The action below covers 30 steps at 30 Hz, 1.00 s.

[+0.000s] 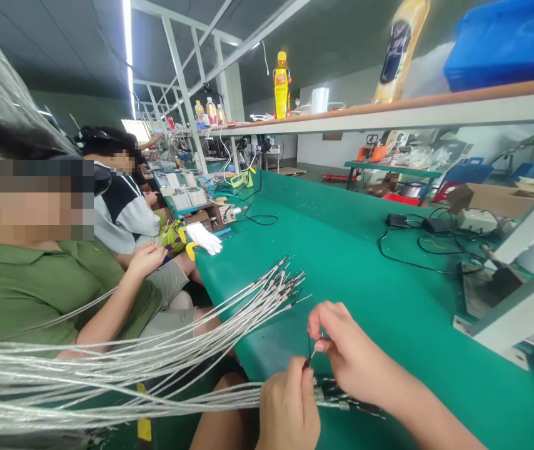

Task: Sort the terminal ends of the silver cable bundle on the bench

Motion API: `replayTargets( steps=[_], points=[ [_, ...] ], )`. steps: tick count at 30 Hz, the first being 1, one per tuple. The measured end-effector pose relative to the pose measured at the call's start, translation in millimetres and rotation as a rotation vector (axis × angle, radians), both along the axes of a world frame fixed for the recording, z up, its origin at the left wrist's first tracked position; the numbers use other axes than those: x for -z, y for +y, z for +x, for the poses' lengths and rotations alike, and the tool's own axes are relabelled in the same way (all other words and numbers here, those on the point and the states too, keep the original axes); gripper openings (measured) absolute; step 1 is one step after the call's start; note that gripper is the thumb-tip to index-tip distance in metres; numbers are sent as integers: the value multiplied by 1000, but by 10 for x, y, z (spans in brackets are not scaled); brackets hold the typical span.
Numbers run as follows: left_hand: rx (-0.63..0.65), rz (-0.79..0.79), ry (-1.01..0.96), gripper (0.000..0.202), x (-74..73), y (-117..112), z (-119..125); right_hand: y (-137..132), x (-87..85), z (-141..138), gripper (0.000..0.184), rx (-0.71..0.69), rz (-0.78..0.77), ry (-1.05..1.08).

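Note:
My left hand (288,406) is closed, thumb and forefinger pinching the end of a thin cable. Dark and light wires (312,356) stick up from that pinch. My right hand (349,350) is just above and to the right, its fingertips closed on the dark wire. Beneath both hands runs a bundle of pale cables (201,402), whose stripped ends (339,405) lie to the right, partly hidden by my hands. Farther forward, another bundle of pale cables (243,306) reaches over the table edge, with dark and silvery bare tips fanned out.
The work surface is a green table (342,262). A co-worker in a green shirt (18,294) sits at left. White gloves (204,239) lie by a bench device (211,215). Black adapters (397,220) with cords lie right, near a metal post (515,306). A shelf (436,103) holds bottles.

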<state>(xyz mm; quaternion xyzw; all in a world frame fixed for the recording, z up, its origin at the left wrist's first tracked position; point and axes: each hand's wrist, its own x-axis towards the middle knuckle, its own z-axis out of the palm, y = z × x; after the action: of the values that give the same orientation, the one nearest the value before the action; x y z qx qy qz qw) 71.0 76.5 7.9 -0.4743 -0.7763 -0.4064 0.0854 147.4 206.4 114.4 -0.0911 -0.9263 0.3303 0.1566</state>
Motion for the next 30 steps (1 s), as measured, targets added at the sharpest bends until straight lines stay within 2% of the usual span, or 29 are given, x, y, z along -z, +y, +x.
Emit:
replayTargets(
  steps=[4,7,9,12,14,16,18,19,23,25,27,30],
  points=[
    [7,1,48,21,22,2,-11,213,-3,39,29,16,-142,86],
    [-44,-28,31,20,21,7,4,461,-74,115,14,171,-278,290],
    [-70,-94,-1,19,-10,24,14,530,-125,149,9,296,-378,343],
    [-106,-169,-50,20,-85,63,19,388,-103,102,20,428,-518,127],
    [-128,-171,-70,22,-123,85,18,197,7,4,26,420,-519,-76],
    [-138,-164,-77,22,-136,99,20,19,161,-109,25,366,-456,-172],
    [-149,-160,-76,22,-128,105,24,-101,303,-195,30,351,-456,-162],
    [-152,-154,-78,21,-121,106,26,-137,358,-219,33,357,-508,-140],
    [-132,-111,-121,20,-122,100,19,-194,468,-226,37,340,-950,-36],
    [-123,-108,-144,20,-133,91,9,-210,483,-225,38,331,-1121,32],
    [-109,-108,-141,21,-135,85,6,-226,489,-243,39,351,-1203,92],
    [-111,-125,-109,23,-100,98,45,-228,516,-262,40,406,-1222,179]
  ],
)
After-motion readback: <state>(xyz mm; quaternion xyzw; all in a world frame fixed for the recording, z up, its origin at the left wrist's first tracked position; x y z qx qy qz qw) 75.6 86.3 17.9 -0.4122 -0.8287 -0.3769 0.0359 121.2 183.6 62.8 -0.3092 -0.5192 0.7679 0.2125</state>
